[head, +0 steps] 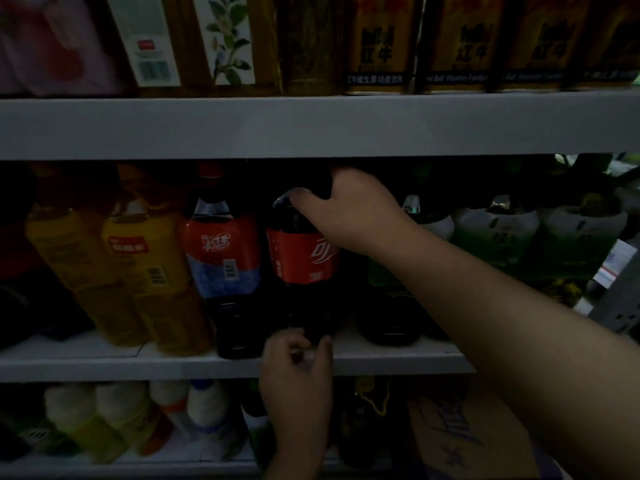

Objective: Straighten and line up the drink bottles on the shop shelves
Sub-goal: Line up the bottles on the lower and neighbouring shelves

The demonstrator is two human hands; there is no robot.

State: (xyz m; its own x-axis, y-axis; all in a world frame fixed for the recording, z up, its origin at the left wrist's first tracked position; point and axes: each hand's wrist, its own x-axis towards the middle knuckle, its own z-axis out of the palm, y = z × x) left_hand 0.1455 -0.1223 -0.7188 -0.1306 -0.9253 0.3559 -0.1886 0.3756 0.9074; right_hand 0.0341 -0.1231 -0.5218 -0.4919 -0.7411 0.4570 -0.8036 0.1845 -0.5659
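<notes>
— So, where is the cola bottle?

— The cola bottle (303, 258), red label, is at the front edge of the middle shelf (104, 365), about halfway along. It is just beside a dark bottle with a red-and-blue label (221, 251) on its left.

— And the hands?

— The right hand (353, 213) reaches in from the right end. Its grip is closed round the bottle's shoulder, close under the upper shelf (207, 126). The hand and the shadow hide the neck and cap. The left hand (298, 362) comes up from below at the front edge, its fingers and thumb curled round the bottle's base.

— Is the bottle upright?

— It leans slightly. The light is too dim to tell whether its base sits flat on the shelf.

— What else is on the shelves?

— Yellow bottles (145, 265) lean toward the left end of the middle shelf, and green-labelled bottles (495, 237) stand toward its right end. Gold cans (377, 46) line the right half of the upper shelf. White-capped bottles (204, 403) stand on the bottom shelf at the left, with a cardboard box (467, 431) to their right.
</notes>
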